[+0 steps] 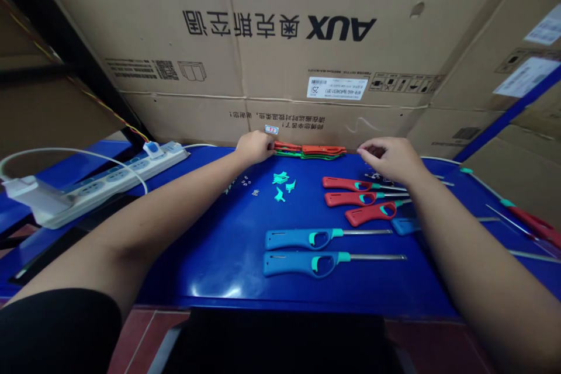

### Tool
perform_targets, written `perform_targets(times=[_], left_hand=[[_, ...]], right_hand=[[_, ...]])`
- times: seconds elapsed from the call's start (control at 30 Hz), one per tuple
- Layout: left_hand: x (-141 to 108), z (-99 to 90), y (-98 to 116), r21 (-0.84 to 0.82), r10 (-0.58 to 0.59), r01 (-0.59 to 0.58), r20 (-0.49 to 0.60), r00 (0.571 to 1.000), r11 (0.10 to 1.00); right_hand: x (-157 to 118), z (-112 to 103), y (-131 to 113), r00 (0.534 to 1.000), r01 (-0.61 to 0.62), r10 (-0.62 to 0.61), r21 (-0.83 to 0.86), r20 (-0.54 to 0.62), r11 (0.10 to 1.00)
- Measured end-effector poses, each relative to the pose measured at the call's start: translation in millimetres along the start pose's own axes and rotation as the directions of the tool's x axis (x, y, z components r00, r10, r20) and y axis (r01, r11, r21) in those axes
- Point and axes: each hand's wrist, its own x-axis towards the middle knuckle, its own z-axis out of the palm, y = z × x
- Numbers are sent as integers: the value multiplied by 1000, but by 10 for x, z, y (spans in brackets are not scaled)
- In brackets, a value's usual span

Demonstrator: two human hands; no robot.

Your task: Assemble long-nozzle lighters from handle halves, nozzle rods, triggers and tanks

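Okay, I'm logging the left hand (254,148) touching stacked red-and-green lighter shells (310,151) on the blue workbench (205,269), its grip unclear; the right hand (390,159) is hovering open just beside them, an AUX carton (280,29) standing behind.

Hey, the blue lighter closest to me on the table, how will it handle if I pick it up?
The blue lighter will probably feel light, as its handle looks like molded plastic. Its thin metal nozzle looks stiff, but might bend if levered. Lying flat on that wide handle, it seems unlikely to roll when pushed.
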Motion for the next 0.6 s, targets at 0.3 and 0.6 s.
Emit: perform_targets(times=[0.3, 0.6], left_hand=[[-36, -75, 54, 64, 36, -37, 15, 999, 997], [-48, -102, 52, 96, 81, -81, -1, 997, 992]], right_hand=[[213, 90, 25, 991, -14, 28, -105, 131, 994], [-74, -132, -389, 979, 130, -115, -79, 168, 988]])
